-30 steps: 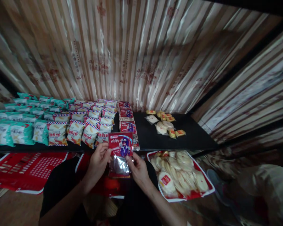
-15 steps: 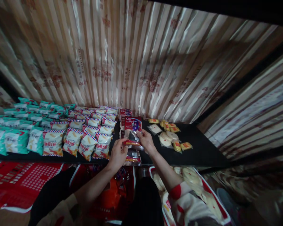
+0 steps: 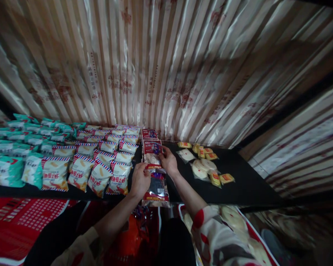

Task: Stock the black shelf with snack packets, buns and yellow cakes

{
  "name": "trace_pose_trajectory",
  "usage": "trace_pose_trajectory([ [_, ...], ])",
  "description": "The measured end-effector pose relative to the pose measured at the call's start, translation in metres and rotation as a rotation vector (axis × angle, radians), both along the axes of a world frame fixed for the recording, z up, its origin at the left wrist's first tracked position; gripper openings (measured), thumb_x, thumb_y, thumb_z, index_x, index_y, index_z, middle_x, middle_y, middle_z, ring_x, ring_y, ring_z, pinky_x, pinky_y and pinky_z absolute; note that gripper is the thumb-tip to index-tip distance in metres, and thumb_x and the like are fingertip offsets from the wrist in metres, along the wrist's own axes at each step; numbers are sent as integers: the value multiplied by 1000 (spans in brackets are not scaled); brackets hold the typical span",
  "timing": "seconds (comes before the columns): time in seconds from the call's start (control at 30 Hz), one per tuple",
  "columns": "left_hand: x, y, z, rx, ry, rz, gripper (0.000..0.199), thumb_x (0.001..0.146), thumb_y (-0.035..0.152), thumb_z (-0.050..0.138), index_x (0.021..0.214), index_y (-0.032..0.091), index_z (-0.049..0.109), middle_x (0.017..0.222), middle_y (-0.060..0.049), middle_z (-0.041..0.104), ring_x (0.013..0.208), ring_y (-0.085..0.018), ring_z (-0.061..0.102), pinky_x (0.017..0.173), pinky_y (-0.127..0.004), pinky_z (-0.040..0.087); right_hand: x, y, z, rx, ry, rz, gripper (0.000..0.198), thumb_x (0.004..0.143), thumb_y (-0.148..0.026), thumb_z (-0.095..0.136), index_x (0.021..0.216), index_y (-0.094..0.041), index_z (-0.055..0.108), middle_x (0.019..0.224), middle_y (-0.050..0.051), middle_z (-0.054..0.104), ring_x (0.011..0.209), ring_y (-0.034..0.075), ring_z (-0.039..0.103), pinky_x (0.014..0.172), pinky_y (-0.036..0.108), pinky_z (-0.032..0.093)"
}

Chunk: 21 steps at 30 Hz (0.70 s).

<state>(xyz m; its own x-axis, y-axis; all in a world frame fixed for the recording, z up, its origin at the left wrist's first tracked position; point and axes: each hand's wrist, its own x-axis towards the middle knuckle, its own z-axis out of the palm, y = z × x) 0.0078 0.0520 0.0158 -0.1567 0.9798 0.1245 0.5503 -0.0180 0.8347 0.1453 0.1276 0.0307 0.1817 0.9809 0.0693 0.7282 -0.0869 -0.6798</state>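
Though partly hidden, red packet (image 3: pixel 152 159) between left fingers (image 3: pixel 143 168) and right fingers (image 3: pixel 165 157) (edge pinch)

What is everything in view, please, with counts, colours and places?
Snack bags: many, teal, shelf's left
Striped-edge bags: many, whitish, beside them
Flat packets: several, red, shelf's middle
Round packs: about three, whitish, shelf's right; more in right basket
Small packs: several, yellow, shelf's right
Shelf: one, black, centre
Baskets: three, red, below shelf
Unclear item: one, orange, middle basket
Sheeting: two sides, brownish, behind and right
Legs: two, black, bottom
Left hand, right hand: one each, holding a flat packet
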Motion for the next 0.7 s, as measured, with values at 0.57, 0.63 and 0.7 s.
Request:
trace_pose_trajectory([
  [0.57,4,4,-6,4,212,4,38,78,12,44,113,9,61,116,-11,60,110,-23,50,100,-36,39,-14,-7,-1,11,-361,-21,40,82,-31,42,117,-21,61,118,6,61,110,25,49,91,32,39],
  [0.63,5,4,-8,13,217,12,39,78,11,44,113,10,60,117,-11,59,111,-22,50,101,-36,39,-16,-8,-2,46,-414,-14,41,82,-32,45,118,-19,61,123,8,57,117,27,44,95,35,37],
  [0.7,6,4,-10,17,215,8,40,78,10,44,115,9,59,118,-12,58,111,-22,50,101,-35,39,-17,-7,-2,95,-478,3,43,81,-32,46,119,-16,60,130,12,51,124,30,36,98,39,34],
])
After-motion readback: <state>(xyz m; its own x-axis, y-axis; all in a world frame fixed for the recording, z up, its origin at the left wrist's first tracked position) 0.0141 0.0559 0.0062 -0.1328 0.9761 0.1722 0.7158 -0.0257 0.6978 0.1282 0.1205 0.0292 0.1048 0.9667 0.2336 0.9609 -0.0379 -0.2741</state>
